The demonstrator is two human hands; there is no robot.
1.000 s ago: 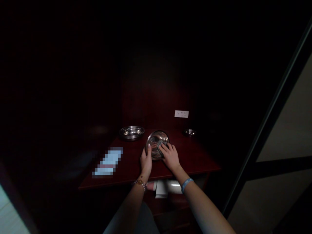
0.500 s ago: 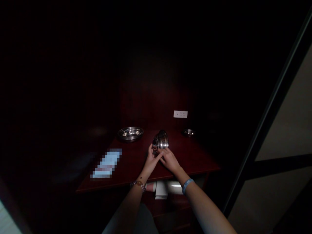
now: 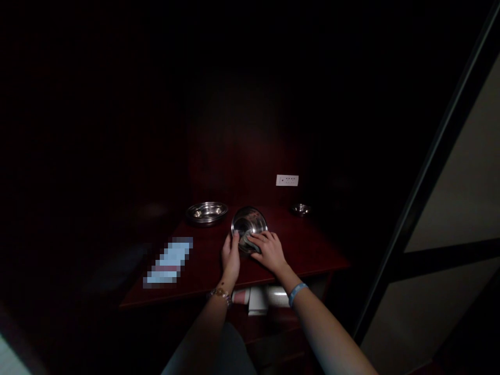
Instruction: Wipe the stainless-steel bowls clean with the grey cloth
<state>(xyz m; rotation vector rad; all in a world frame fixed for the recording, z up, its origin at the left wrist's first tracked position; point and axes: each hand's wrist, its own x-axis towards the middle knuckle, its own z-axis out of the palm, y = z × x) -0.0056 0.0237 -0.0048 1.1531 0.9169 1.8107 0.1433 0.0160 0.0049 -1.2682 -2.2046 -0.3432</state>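
A shiny steel bowl point(image 3: 249, 216) is tilted with its hollow side towards me, above the front half of the dark red table. My left hand point(image 3: 231, 258) grips its left side, the thumb over the rim and the fingers behind. At the bowl's lower right, my right hand point(image 3: 271, 251) is closed over the rim, its fingertips reaching inside. Under those fingertips shows a greyish patch, either a cloth or a reflection; I cannot tell which. A wide steel dish point(image 3: 207, 219) lies at the back left, and a small steel bowl point(image 3: 301, 209) stands at the back right.
The dark red table point(image 3: 308, 245) has its front edge just below my hands. A blurred-out pale blue flat object point(image 3: 167, 264) lies on its left. A white box point(image 3: 258, 302) and a pale roll point(image 3: 278, 296) rest on the shelf below. A white socket point(image 3: 287, 180) is on the back wall.
The steel bowl has turned from side-on so that its inside faces me. My left hand has shifted left along it, and my right fingers have moved to its inside; my hands are farther apart.
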